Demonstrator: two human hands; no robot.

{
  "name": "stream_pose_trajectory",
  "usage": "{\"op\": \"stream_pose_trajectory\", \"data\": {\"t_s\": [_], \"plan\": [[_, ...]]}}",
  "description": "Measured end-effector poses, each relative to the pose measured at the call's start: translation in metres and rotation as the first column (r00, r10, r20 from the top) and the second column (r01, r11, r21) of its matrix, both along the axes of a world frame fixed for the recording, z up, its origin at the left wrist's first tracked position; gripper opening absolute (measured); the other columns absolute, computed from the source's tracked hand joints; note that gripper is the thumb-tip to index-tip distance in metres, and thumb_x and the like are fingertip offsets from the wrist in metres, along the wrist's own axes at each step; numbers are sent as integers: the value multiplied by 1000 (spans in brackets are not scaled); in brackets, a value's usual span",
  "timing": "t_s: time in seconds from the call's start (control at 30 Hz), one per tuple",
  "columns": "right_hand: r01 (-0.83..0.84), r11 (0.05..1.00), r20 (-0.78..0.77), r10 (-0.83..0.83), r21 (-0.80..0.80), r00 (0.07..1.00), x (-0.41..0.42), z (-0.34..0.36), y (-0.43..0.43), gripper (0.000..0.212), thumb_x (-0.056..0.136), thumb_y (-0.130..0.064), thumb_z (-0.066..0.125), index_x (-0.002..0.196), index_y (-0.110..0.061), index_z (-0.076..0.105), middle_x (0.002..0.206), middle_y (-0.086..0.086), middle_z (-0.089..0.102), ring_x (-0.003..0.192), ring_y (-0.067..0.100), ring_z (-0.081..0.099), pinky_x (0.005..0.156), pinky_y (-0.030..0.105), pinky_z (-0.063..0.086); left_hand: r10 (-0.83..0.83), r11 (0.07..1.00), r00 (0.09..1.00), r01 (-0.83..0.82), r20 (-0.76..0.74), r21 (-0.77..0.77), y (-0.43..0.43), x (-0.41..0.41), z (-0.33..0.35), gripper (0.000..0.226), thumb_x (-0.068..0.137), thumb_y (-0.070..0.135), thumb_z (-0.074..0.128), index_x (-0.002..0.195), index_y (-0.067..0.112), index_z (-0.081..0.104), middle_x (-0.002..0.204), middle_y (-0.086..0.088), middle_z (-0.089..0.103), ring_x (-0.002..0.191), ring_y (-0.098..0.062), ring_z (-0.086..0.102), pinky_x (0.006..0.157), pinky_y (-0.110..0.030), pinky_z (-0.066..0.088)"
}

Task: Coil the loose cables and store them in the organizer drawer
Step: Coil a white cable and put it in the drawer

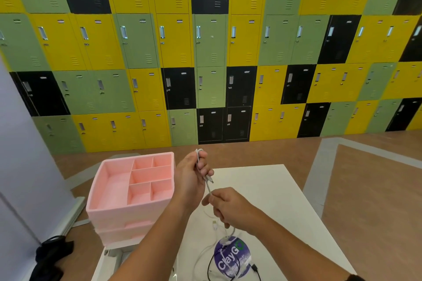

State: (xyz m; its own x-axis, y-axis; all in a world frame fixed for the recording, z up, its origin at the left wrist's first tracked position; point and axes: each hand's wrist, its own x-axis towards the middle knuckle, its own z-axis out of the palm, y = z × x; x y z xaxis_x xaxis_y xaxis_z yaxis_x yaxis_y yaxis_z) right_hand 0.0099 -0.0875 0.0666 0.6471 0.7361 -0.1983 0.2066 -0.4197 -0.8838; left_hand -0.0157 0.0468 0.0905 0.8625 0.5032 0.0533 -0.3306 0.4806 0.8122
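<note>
Pink organizer (118,215) stands at the bench (274,189) edge, compartments bare. Our left hand (189,178) grips loops of white cable (208,187); our right hand (230,207) pinches its strand above a purple pouch (230,258) and black cable (256,268).

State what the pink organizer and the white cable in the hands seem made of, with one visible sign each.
Pink organizer: probably moulded plastic, matte; uniform colour and thin dividers formed in one piece. White cable: likely a smooth, flexible plastic or rubber jacket; it bends into tight loops.
</note>
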Motion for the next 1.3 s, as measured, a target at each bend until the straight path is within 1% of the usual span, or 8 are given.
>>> {"op": "stream_pose_trajectory", "data": {"t_s": [0.13,0.3,0.4,0.57,0.73,0.87,1.13,1.3], "plan": [[-105,975,194,143,-194,970,-3,17,-2,28,103,-26,45,109,-17,71,75,1,59,56,11,50,56,29,41,143,934,983,-96,-113,344,8,2,-19,36,110,21,35,91,6,62,58,3,43,52,-10,41,57,-27,45],[-56,948,519,220,-313,826,8,52,-1,14,94,-27,62,96,-21,75,90,-5,68,80,14,62,71,33,52,-9,747,949,215,-314,629,4,-12,-34,39,108,18,39,80,5,62,61,-9,53,53,-15,47,48,-22,37],[42,965,570,119,-260,813,21,62,-3,3,86,-29,72,88,-26,72,89,-8,66,84,12,61,70,32,53,-165,769,912,357,-375,530,3,-17,-33,38,106,18,40,75,7,59,61,-12,51,54,-22,46,51,-29,36],[12,998,454,18,-62,891,32,57,-9,8,88,-31,73,87,-26,67,66,-10,53,60,5,46,57,26,38,-490,821,781,563,-387,98,3,-20,-18,31,98,20,39,70,13,51,55,3,25,44,-10,21,41,-22,20],[-2,998,390,29,-69,920,33,49,-8,16,92,-43,66,96,-28,66,68,0,56,60,10,46,57,31,38,-570,809,756,584,-322,-62,5,-24,-17,26,91,17,40,67,11,49,51,6,17,40,-8,15,40,-21,14],[67,986,445,9,-155,895,34,49,-7,38,96,-48,59,67,-23,62,65,1,57,60,14,48,57,33,39,-448,866,820,497,-355,54,0,-21,-21,44,106,31,39,75,7,59,56,1,28,47,-11,25,44,-22,26],[99,988,353,-50,-122,934,34,42,-10,35,100,-45,54,86,-18,71,69,2,55,62,14,48,60,33,41,-55,840,917,256,-394,479,-3,-15,-27,34,106,30,47,80,11,58,55,6,35,50,-11,31,46,-24,29],[33,995,124,-22,-91,992,45,49,-30,24,104,-17,50,99,-19,73,73,1,58,65,13,52,61,26,48,40,854,913,180,-407,488,9,-18,-31,31,105,28,49,79,11,54,52,8,38,48,-11,32,44,-24,30]]}}
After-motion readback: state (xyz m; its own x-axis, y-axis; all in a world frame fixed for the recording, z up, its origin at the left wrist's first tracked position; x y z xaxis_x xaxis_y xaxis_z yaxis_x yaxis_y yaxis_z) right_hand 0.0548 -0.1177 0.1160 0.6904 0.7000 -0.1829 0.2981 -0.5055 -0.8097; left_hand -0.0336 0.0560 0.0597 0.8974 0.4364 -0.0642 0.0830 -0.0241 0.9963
